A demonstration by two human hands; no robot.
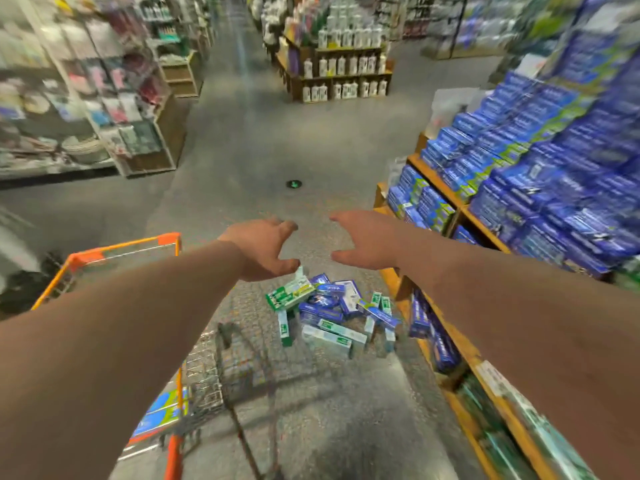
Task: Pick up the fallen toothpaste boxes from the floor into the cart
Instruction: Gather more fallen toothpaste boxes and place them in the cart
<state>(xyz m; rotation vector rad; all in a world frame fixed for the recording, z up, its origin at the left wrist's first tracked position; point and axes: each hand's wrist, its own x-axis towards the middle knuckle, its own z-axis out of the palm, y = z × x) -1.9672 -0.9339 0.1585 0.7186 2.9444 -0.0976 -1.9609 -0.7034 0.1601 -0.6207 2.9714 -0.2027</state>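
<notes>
A heap of several blue and green toothpaste boxes (332,310) lies on the grey shop floor, just right of the cart. The orange-framed wire cart (173,341) stands at the lower left; a blue and green box (161,415) shows inside it through the mesh. Both my arms are stretched forward above the heap. My left hand (265,249) hangs over the heap's far left edge, fingers spread and loosely bent, holding nothing. My right hand (363,240) faces it, fingers also spread and empty. The picture is blurred by motion.
Wooden shelves (446,199) stacked with blue and green boxes run along the right, close to the heap. Racks of goods (104,98) line the left, and a display of white bottles (343,71) stands ahead across the aisle. A small dark round thing (293,183) lies on the floor.
</notes>
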